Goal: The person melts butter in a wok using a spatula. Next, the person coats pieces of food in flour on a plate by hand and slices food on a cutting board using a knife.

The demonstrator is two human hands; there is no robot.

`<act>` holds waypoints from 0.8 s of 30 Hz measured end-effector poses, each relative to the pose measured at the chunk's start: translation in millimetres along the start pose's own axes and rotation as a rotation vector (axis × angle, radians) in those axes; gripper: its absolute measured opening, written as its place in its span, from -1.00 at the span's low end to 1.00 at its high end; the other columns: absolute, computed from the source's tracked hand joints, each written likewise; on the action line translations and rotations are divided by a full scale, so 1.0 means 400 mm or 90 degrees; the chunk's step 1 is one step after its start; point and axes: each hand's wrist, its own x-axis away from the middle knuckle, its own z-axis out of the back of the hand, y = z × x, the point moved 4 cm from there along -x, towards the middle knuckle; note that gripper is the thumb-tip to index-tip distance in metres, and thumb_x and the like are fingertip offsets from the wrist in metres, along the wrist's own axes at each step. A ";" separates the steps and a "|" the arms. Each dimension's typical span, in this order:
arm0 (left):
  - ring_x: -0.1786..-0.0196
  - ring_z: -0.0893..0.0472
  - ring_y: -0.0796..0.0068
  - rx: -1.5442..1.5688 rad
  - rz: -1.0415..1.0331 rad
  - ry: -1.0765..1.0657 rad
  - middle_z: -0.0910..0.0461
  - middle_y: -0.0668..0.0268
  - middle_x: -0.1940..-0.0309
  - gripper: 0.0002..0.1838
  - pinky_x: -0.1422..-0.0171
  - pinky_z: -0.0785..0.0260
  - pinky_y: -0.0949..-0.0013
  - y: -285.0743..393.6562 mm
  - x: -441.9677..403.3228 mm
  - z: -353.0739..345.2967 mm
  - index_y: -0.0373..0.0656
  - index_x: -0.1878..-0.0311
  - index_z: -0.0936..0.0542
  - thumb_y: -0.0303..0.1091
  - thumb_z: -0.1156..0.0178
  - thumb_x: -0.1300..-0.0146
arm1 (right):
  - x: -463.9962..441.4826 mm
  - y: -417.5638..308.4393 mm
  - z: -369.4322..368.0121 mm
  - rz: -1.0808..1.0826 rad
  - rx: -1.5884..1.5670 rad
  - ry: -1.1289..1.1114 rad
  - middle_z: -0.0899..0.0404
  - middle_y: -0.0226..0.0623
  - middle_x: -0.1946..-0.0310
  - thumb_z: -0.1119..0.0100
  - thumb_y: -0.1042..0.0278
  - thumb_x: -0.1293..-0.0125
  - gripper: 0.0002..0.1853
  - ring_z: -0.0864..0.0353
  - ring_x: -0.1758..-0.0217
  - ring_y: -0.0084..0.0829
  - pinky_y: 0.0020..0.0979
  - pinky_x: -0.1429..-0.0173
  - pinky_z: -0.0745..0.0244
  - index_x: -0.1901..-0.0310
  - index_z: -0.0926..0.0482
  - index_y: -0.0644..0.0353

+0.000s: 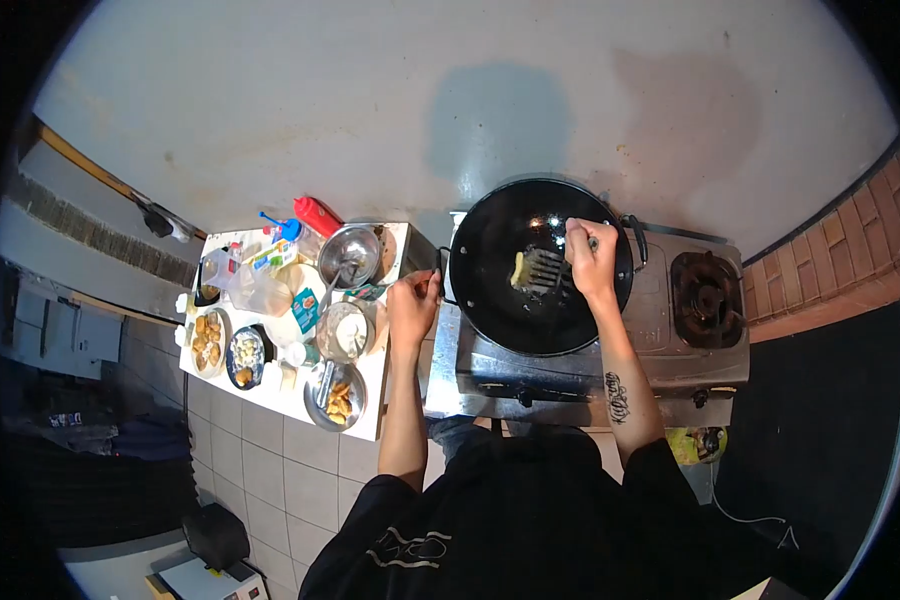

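A large black wok sits on the left side of the steel gas stove. My left hand is closed at the wok's left loop handle, fingers pinched on it. My right hand is wrapped round the handle of a slotted spatula, whose head is down in the wok. Against the spatula's left edge lies a small pale yellow piece of food; its exact kind is unclear. A shiny wet patch shows on the wok's bottom around it.
Left of the stove, a white table carries a steel bowl, a red squeeze bottle, a plate of fried pieces, a glass bowl of white powder and several other dishes. At right is a bare burner. A wall rises behind.
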 end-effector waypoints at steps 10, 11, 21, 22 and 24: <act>0.64 -0.49 0.29 -0.029 -0.034 0.021 -0.51 0.16 0.71 -0.74 0.46 -0.30 0.27 -0.004 0.015 -0.004 -0.34 0.30 -0.67 -0.27 -0.27 -0.20 | 0.014 -0.044 0.063 0.014 0.074 -0.034 -0.07 -0.45 0.73 -0.05 0.46 -0.27 -0.65 -0.09 0.57 -0.67 -0.39 0.49 -0.01 0.63 -0.25 0.37; 0.64 -0.49 0.29 -0.032 -0.035 0.020 -0.51 0.16 0.71 -0.74 0.46 -0.30 0.27 -0.008 0.017 -0.004 -0.34 0.30 -0.67 -0.27 -0.27 -0.20 | 0.020 -0.030 0.062 -0.001 0.073 -0.034 -0.07 -0.45 0.73 -0.05 0.46 -0.27 -0.66 -0.10 0.57 -0.67 -0.40 0.49 -0.01 0.63 -0.25 0.38; 0.67 -0.43 0.38 0.000 -0.070 0.070 -0.47 0.11 0.71 -0.71 0.50 -0.23 0.28 0.030 0.035 0.048 -0.38 0.32 -0.66 -0.25 -0.27 -0.23 | 0.024 -0.024 0.015 -0.030 -0.086 -0.036 -0.12 -0.48 0.76 -0.04 0.42 -0.30 -0.62 -0.12 0.60 -0.68 -0.41 0.51 -0.01 0.65 -0.27 0.37; 0.67 -0.42 0.39 -0.020 -0.035 0.059 -0.47 0.11 0.71 -0.70 0.50 -0.22 0.29 0.035 0.038 0.060 -0.38 0.32 -0.66 -0.24 -0.27 -0.23 | 0.021 -0.040 0.022 0.015 -0.051 -0.040 -0.14 -0.50 0.76 -0.03 0.42 -0.30 -0.61 -0.12 0.61 -0.68 -0.42 0.52 0.01 0.66 -0.26 0.35; 0.67 -0.39 0.39 -0.015 -0.039 0.064 -0.46 0.13 0.71 -0.68 0.51 -0.21 0.30 0.024 0.035 0.063 -0.38 0.32 -0.66 -0.22 -0.28 -0.23 | 0.021 -0.062 0.043 0.053 -0.012 -0.055 -0.16 -0.53 0.77 -0.03 0.42 -0.31 -0.59 -0.12 0.63 -0.70 -0.44 0.53 0.03 0.69 -0.24 0.31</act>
